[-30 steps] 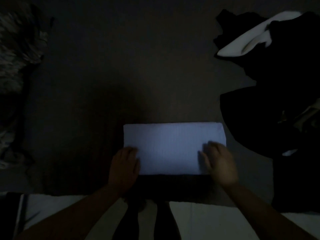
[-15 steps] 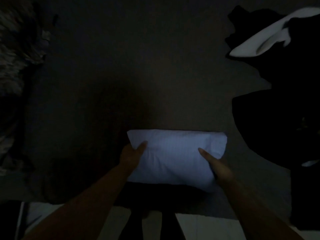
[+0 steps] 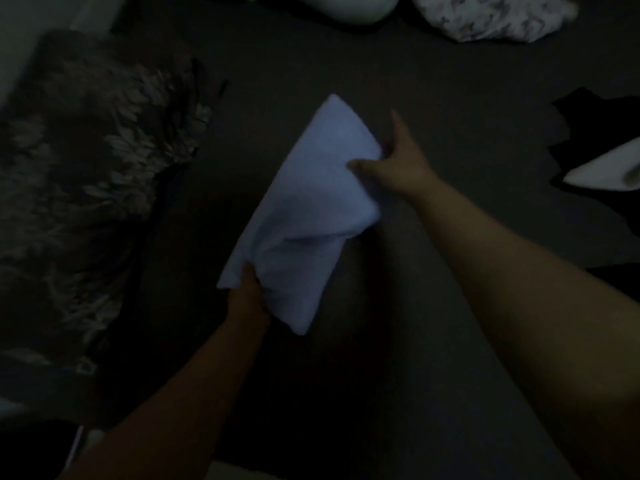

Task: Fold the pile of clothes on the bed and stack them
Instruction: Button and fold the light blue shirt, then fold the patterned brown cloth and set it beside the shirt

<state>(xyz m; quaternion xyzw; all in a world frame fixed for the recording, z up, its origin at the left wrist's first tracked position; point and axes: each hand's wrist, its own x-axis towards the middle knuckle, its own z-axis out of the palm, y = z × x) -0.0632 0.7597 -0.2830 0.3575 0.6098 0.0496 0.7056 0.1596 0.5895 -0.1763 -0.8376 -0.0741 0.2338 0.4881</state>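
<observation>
Cloth [image 3: 308, 216], pale blue and folded, is held up over the dark bed [image 3: 398, 81], long axis diagonal with its far corner pointing up-left-ish of centre. Left hand [image 3: 247, 296] grips the near end, fingers curled under it; right hand [image 3: 398, 161] pinches the far edge, thumb on top.

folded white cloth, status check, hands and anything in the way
Left hand grips folded white cloth at near corner. Right hand pinches its far edge. Cloth tilted over dark bed. Patterned blanket left, dark clothes pile right, both apart.
</observation>
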